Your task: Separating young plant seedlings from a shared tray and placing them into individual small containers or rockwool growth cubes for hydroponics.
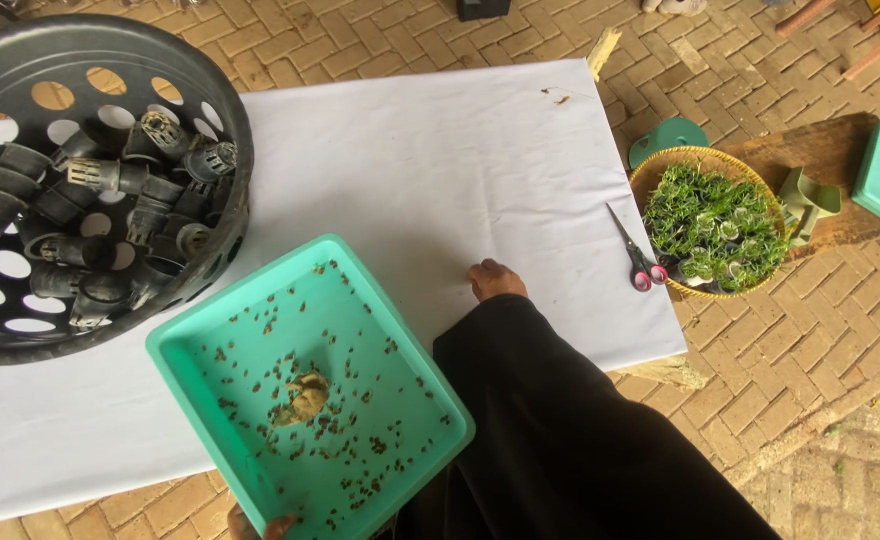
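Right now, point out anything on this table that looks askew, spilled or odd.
The teal tray sits skewed, its near corner hanging past the table edge, held underneath by the left hand. Small brown pellets lie scattered across it around a yellowish clump. The scissors lie close to the table's right edge.

One head-worn camera looks steeply down from close above onto the white-covered bench, its near edge and the brick floor at right.

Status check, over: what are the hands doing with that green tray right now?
Left hand grips teal tray at its near edge. Right hand rests flat on white sheet. Tray holds scattered brown bits. Scissors lie apart, clear.
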